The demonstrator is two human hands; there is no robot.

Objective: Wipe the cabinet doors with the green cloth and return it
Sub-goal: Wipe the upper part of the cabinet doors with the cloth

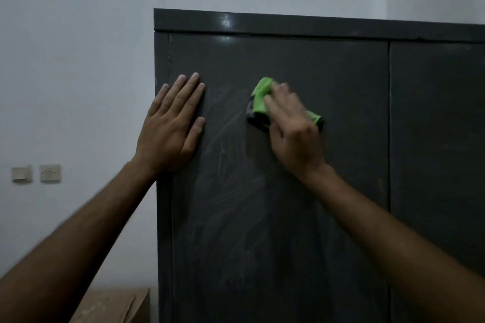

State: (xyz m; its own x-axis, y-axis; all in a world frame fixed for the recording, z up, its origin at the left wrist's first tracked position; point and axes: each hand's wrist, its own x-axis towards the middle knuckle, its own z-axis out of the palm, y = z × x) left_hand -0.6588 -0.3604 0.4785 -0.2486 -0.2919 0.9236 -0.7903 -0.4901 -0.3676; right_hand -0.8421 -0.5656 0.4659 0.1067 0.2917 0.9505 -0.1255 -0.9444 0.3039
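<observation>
A dark grey metal cabinet fills the middle and right of the view. Its left door (328,191) shows faint wipe streaks; the right door (441,152) begins past a vertical seam. My left hand (173,123) lies flat with straight fingers against the left door's upper left edge. My right hand (291,128) presses a bunched green cloth (261,98) against the upper middle of the left door, fingers spread over it. Part of the cloth sticks out right of the hand; a dark part of it shows at its lower left.
A pale wall stands left of and above the cabinet, with two wall switches (36,173) at mid height. A cardboard box (118,307) sits at the bottom left beside the cabinet. The cabinet's top edge (288,23) runs above both doors.
</observation>
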